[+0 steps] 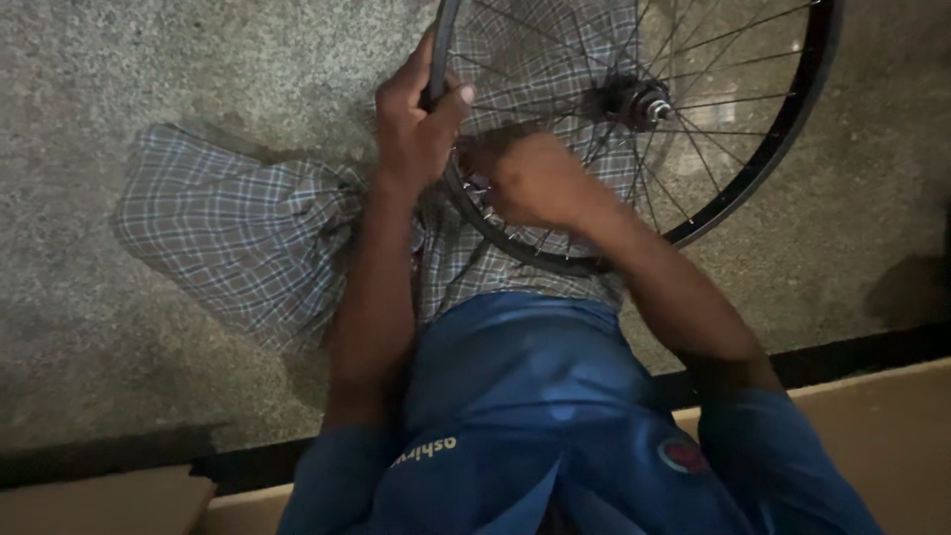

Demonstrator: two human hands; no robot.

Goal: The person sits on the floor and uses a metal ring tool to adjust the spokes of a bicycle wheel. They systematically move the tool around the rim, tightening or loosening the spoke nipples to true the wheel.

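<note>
Resting across our lap, the bicycle wheel (634,129) is the centre of everything we see: a bare black rim with thin spokes running to a metal hub (644,102), no tyre on it. We hold it tilted against our legs, which seems to keep the lower arc of the rim close and steady for fine work. Our left hand (414,124) is clenched around the rim on the side away from the hub, thumb over the outer edge, so the wheel cannot turn or slip. Our right hand (530,178) sits just inside the rim below the hub, fingers curled in among the spoke ends; it appears to pinch something small there, but we cannot tell whether the grip is closed on a spoke, a nipple or a tool, since the fingers hide it. Beneath the wheel lies our checked cloth garment (238,233), spread over the knees and out to the side away from the hub. Nearer us than the wheel is our blue shirt (515,396). Around the wheel stretches a speckled concrete floor (149,59), and at the near edge a pale raised ledge (872,416). No containers show anywhere.
</note>
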